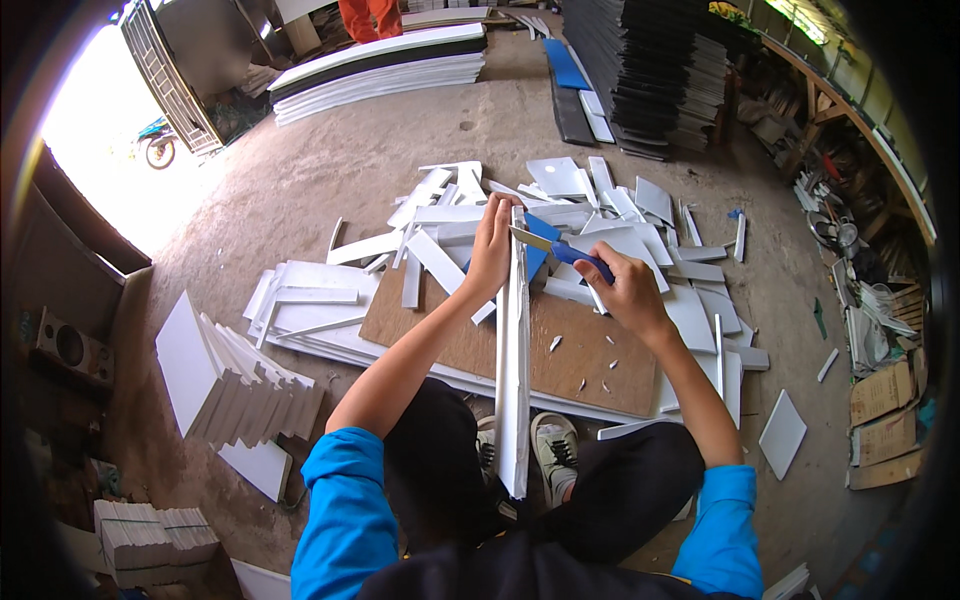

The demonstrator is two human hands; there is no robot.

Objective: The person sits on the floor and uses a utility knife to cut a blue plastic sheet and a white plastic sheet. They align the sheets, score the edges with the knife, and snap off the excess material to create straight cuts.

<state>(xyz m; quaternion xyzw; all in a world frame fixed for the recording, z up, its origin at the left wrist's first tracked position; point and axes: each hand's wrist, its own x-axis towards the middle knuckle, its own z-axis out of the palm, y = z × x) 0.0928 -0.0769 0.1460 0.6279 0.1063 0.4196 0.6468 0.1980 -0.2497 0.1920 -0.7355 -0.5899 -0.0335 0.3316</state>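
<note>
A long white foam-like strip [512, 380] stands between my knees, its far end rough along one edge. My left hand [490, 245] is closed around that far end. In my right hand [628, 290] is a blue-handled knife [575, 257], gripped by its handle, with the blade pointing left and its tip at the strip's edge. Below them lies a brown wooden board [590, 350] with small white shavings on it. White offcuts [440, 262] are heaped beyond and around the board, and a blue piece [540, 230] shows behind the strip.
A leaning stack of white sheets [235, 385] stands at the left. Tall black sheets [640, 75] are piled at the far right, and a long white stack [380, 75] lies at the back. Cardboard [885, 420] sits along the right. A person in orange trousers [370, 18] stands far off.
</note>
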